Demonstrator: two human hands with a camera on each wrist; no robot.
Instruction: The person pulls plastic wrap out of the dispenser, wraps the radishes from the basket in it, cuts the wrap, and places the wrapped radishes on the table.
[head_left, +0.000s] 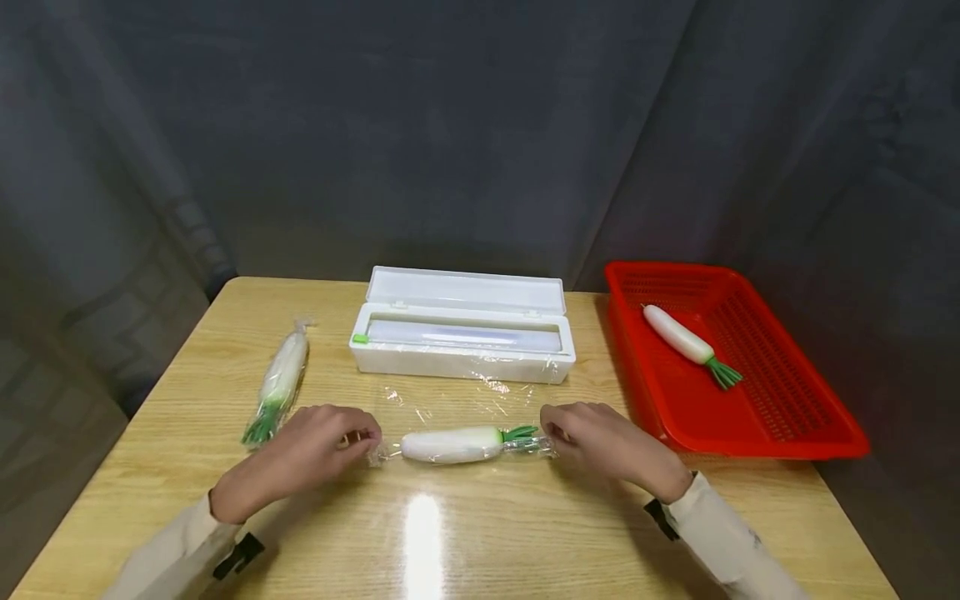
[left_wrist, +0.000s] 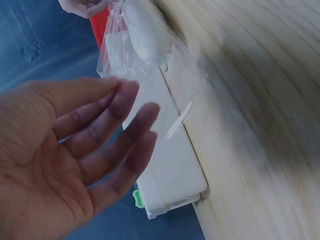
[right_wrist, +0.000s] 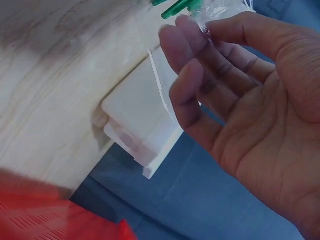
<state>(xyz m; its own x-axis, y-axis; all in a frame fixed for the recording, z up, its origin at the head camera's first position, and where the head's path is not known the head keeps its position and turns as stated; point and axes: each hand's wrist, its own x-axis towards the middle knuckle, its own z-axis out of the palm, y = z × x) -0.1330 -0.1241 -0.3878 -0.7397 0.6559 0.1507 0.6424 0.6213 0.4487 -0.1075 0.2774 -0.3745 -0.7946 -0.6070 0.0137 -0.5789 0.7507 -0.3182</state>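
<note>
A white radish (head_left: 450, 446) with green leaf stalks lies across the table between my hands, wrapped in clear plastic wrap (head_left: 528, 444). At its root end, my left hand (head_left: 318, 446) pinches the gathered film between thumb and index finger. My right hand (head_left: 603, 446) pinches the film beyond the leafy end. In the left wrist view, the left thumb and index fingertip (left_wrist: 127, 90) meet, with film just beyond them. Thumb and fingers of the right hand (right_wrist: 250, 75) close on crinkled film in the right wrist view. More sheer film spreads behind the radish toward the dispenser.
Behind the radish stands a white wrap dispenser (head_left: 457, 362), lid raised, a film roll (head_left: 465, 335) inside and a green slider (head_left: 361, 338) at its left. Another wrapped radish (head_left: 283, 371) lies at left. A red basket (head_left: 757, 446) at right holds an unwrapped radish (head_left: 678, 334).
</note>
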